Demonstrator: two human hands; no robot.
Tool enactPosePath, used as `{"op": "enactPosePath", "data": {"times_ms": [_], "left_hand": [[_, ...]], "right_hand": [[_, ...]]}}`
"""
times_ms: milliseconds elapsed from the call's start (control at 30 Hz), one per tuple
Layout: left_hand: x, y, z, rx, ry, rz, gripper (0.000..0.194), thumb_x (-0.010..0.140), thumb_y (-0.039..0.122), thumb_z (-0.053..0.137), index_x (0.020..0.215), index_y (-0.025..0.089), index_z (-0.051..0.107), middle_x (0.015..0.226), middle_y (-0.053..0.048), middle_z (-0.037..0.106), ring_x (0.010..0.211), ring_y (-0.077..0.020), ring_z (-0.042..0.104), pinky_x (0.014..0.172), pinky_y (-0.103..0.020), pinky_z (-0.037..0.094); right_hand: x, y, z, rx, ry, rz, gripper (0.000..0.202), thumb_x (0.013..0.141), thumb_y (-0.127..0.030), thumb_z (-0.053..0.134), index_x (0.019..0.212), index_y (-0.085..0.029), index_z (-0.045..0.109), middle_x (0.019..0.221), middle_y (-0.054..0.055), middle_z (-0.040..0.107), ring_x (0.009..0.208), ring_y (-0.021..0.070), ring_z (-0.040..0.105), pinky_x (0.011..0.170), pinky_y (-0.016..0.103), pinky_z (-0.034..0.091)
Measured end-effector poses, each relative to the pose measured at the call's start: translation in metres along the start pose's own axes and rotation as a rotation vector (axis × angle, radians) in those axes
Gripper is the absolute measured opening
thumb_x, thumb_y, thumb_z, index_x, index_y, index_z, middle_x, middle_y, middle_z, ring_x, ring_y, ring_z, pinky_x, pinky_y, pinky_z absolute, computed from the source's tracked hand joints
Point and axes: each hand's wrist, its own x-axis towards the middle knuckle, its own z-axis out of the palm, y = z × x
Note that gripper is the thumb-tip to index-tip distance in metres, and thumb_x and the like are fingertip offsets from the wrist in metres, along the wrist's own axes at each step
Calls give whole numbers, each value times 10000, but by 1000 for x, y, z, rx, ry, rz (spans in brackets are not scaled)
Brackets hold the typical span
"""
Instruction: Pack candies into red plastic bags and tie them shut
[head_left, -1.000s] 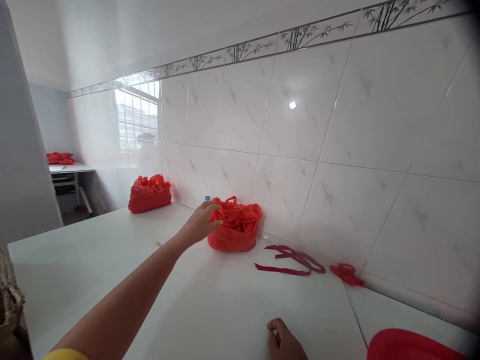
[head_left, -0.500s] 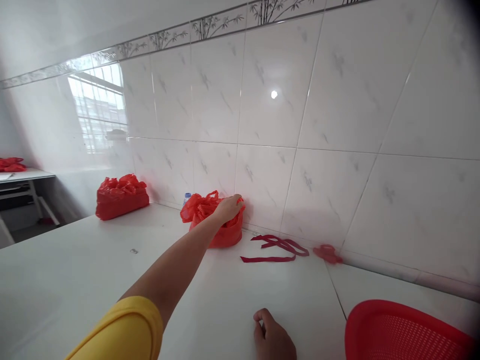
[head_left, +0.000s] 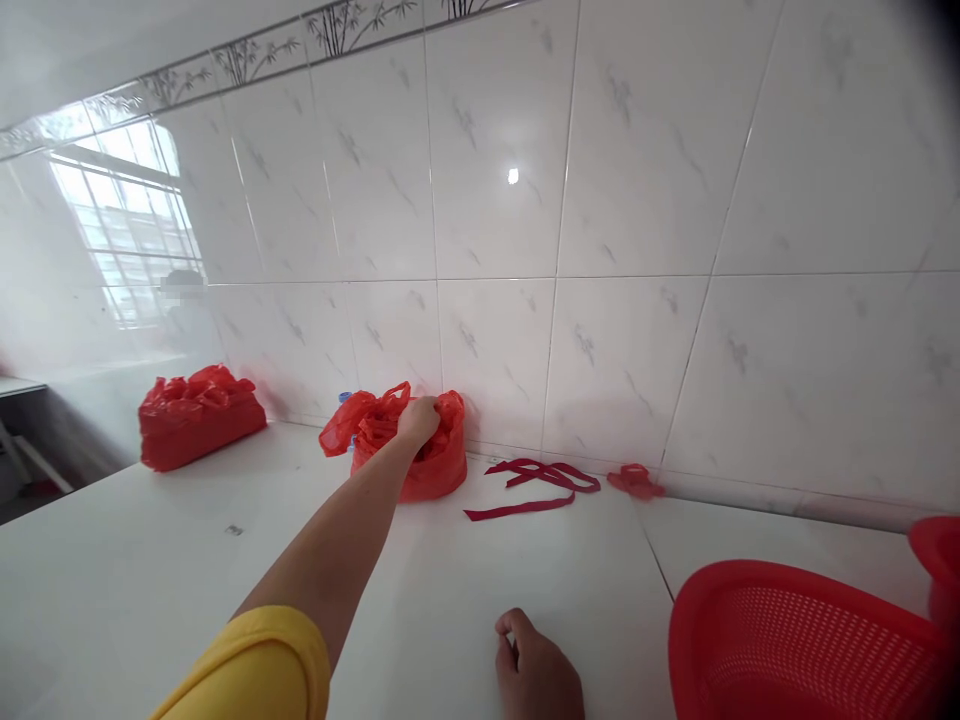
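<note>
My left hand (head_left: 420, 420) reaches into the top of a red plastic bag (head_left: 435, 474) standing against the tiled wall. Its fingertips are hidden among the bag's folds, so what they touch inside cannot be made out. My right hand (head_left: 534, 662) rests on the white table (head_left: 420, 610) at the bottom centre, its fingers curled with the thumb close to them and nothing visible in them. Dark red ribbon strips (head_left: 544, 473) lie just right of the bag.
Another full red bag (head_left: 201, 425) stands at the left. A red perforated basket (head_left: 795, 630) is at the lower right, with another red container (head_left: 941, 550) beyond it. A small red bundle (head_left: 636, 481) lies by the wall. Bottle caps (head_left: 345, 397) show behind the middle bag.
The view has turned to the right. My left hand has moved from the bag's right rim to its middle and reaches down into the folds. My right hand keeps its curled pose.
</note>
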Motion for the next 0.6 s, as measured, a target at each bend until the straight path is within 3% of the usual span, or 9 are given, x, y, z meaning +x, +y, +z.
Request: {"op": "enactPosePath", "data": {"times_ms": [100,333,467,600], "left_hand": [[4,9,-12,-49,120,-52,143,843,182,479,924,179,596,919,-99,634,897,-234,574,727,-347,441],[8,35,-42,-293,306,-60,318,788,111,393,1081,226,439,1051,-75,566,791,-148,549,613,-264,438],[7,46,-53,-404,279,-19,209,775,137,429,963,216,472,957,-60,574,732,-133,535,570,-240,418],[15,50,-59,-501,192,-67,95,735,151,509,816,201,502,771,-39,565,632,-137,522,505,-236,380]], "right_hand": [[0,0,-2,9,-4,-3,238,814,-106,424,804,-276,592,639,-62,655,588,119,600,487,208,247],[0,-1,-3,35,-23,3,248,818,-103,408,810,-270,591,656,-56,662,606,123,604,492,213,240],[0,0,-6,41,-30,-1,245,818,-111,401,806,-269,588,638,-52,650,588,122,589,490,218,237],[1,2,-10,94,-79,-27,233,825,-135,397,812,-273,584,636,-49,648,583,121,587,487,214,243]]}}
